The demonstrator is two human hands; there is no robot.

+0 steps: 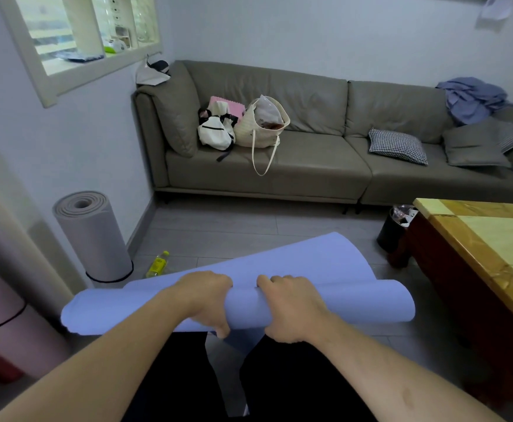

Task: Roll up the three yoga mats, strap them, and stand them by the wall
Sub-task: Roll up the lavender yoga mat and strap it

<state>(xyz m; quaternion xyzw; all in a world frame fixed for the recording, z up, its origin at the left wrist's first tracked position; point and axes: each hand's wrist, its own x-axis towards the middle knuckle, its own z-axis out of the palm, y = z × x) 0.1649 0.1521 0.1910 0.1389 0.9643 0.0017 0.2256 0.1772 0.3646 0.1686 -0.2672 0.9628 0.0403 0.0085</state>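
A blue yoga mat (355, 300) is partly rolled in front of me, held above the floor, its loose end curving up and away. My left hand (206, 300) grips the roll left of its middle. My right hand (291, 306) grips it just beside, fingers curled over the top. A grey mat (94, 236) stands rolled upright by the left wall with a dark strap round its base. A pink rolled mat (2, 318) with a dark strap stands at the far left, partly cut off by the frame.
A yellow bottle (157, 264) lies on the floor near the grey mat. A grey sofa (310, 159) with bags and cushions fills the back. A wooden table (480, 239) stands at right, a black bin (392, 229) beside it.
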